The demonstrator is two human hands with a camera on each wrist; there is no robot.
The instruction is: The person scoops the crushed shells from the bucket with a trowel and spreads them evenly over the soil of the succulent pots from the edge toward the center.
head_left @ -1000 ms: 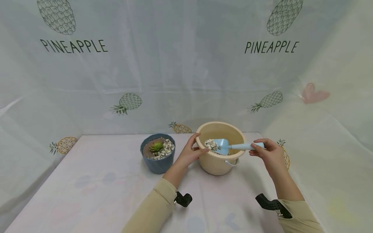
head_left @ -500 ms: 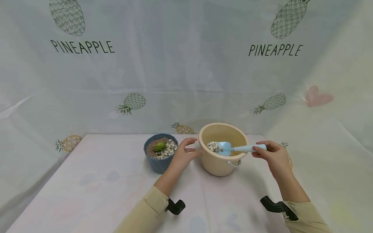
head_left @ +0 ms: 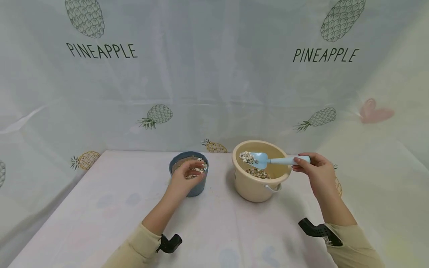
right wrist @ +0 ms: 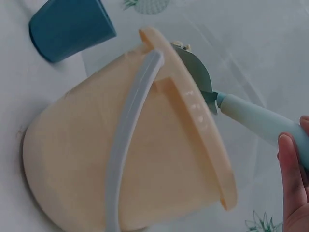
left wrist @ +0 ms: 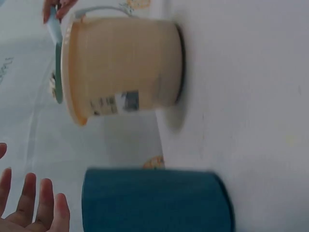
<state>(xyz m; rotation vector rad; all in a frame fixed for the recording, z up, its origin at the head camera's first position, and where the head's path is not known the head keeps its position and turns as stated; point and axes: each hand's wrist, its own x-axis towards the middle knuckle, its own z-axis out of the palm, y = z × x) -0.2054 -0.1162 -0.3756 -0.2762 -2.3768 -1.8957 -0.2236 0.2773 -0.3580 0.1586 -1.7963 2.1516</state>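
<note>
My right hand (head_left: 320, 175) grips the handle of a light blue hand trowel (head_left: 283, 160). Its blade carries a heap of pale gravel (head_left: 247, 157) above the mouth of a cream bucket (head_left: 251, 190). More pebbles (head_left: 258, 173) lie at the bottom inside. My left hand (head_left: 181, 180) hovers over the blue plant pot (head_left: 197, 190), fingers loosely spread and nothing between them. In the left wrist view those fingers (left wrist: 44, 205) show beside the pot's rim. The hand hides the succulent and most of the gravel in the pot.
Both containers stand near the back edge of a cloth-covered table (head_left: 214, 230), pot on the left and bucket on the right. A pineapple-print curtain (head_left: 201, 74) hangs right behind. The bucket's white handle (right wrist: 130, 125) hangs down on its near right side.
My left hand has let go of the bucket's rim and moved left to the pot. The loaded trowel has risen a little from inside the bucket to about rim level.
</note>
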